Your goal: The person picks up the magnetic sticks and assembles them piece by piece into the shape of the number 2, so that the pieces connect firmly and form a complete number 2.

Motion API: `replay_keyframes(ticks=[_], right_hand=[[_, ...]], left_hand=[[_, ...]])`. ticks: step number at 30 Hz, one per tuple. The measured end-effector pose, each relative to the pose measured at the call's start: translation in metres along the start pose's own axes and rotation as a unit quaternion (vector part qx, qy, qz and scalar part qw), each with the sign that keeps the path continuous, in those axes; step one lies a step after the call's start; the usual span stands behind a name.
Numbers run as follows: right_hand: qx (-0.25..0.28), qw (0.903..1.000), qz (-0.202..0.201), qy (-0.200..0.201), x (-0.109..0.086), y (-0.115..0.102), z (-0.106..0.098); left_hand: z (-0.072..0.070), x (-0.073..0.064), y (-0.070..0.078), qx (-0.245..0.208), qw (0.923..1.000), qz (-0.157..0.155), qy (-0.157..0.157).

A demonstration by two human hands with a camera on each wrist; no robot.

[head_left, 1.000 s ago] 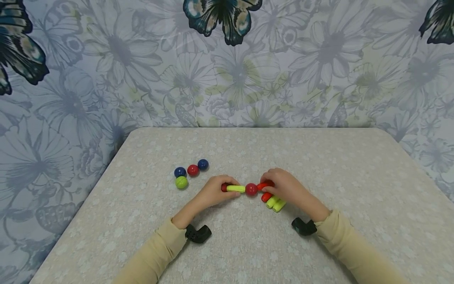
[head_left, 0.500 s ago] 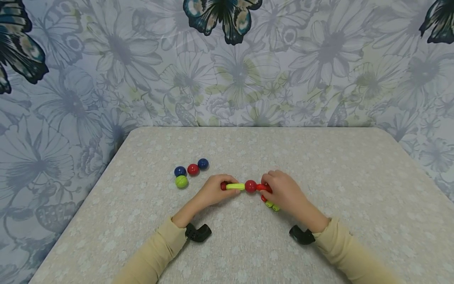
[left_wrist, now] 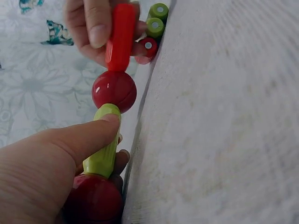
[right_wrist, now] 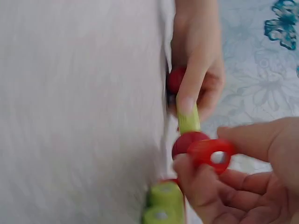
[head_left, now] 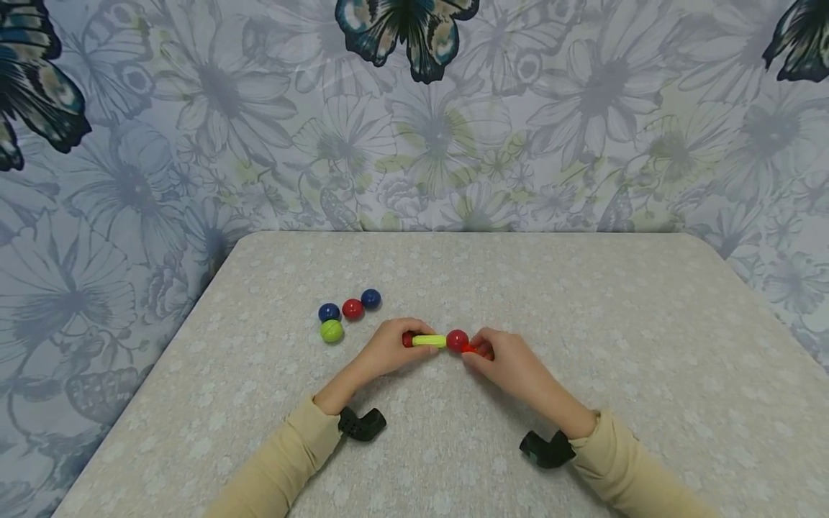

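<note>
My left hand [head_left: 393,347] pinches a yellow-green magnetic stick [left_wrist: 102,156] between thumb and fingers. A dark red ball [left_wrist: 93,198] is at the stick's near end, and a shiny red ball [head_left: 457,340] joins its other end. From that ball a red magnetic stick [left_wrist: 120,39] continues, its other end gripped by the fingertips of my right hand [head_left: 518,367]. In the head view the red stick slants slightly toward me from the ball. The right wrist view shows its round end [right_wrist: 217,157] with a silvery disc.
Loose green sticks [right_wrist: 164,200] and a red stick [left_wrist: 147,49] lie by the right hand, hidden behind it in the head view. Two blue balls [head_left: 371,299], a red ball [head_left: 352,309] and a green ball [head_left: 332,331] sit left on the cloth-covered table [head_left: 583,288].
My right hand has shifted left and slightly nearer, tilting the red stick out of line with the green one. The loose sticks have become hidden behind it. My left hand has barely moved.
</note>
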State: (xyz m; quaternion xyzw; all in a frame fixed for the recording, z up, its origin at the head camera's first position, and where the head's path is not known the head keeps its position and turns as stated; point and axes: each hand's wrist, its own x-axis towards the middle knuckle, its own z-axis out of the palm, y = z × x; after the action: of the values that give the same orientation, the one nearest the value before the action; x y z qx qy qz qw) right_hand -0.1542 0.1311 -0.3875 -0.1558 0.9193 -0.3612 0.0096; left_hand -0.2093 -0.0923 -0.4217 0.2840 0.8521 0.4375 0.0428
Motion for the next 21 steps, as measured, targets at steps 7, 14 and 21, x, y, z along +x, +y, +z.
replay_keyframes(ticks=[7,14,21], right_hand=[[0.138,0.9863,0.075,-0.049,-0.0022,0.0025,0.004],[0.282,0.9515,0.097,-0.074,-0.0012,0.0066,0.0061],[0.377,0.9117,0.119,-0.112,-0.0013,0.0042,0.0062]], left_hand=[[0.0007,-0.0006,-0.0002,-0.014,0.9997,-0.016,0.012],[-0.0004,-0.0005,-0.0008,-0.032,0.9993,-0.019,0.009],[-0.0008,0.0005,-0.0017,-0.025,0.9995,-0.012,-0.014]])
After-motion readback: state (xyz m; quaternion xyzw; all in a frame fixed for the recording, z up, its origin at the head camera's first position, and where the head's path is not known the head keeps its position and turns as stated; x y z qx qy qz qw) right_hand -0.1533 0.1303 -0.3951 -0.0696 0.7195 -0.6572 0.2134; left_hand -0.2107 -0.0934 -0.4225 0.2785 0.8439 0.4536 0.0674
